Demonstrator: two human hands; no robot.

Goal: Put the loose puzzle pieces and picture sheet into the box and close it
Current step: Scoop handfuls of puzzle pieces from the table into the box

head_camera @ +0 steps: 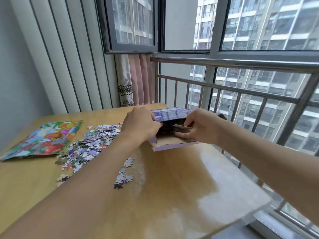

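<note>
Picture sheet [43,139] is lying flat at far left of the wooden table [172,187], colourful side up, its near edge a bit curled. Just to its right, w/ the edges touching or overlapping, the loose puzzle pieces [93,144] are sitting in a big heap; a few stragglers are lying apart nearer the front edge, some beside the left forearm.

Left hand [140,124] is reaching across to the purple box [170,114], fingers curled round the left edge of the raised top flap, gripping it. Box is sitting at the back of the table by the railing [241,87], open end facing the person, bottom flap lying flat on the tabletop, dark inside.

Right hand [198,125] is at the box mouth, thumb lying along the lower edge and fingers bent onto the upper flap/opening – it's holding the box too; can't tell if anything else is pinched. Curtain [136,80] is hanging behind, in the corner under the window.
</note>
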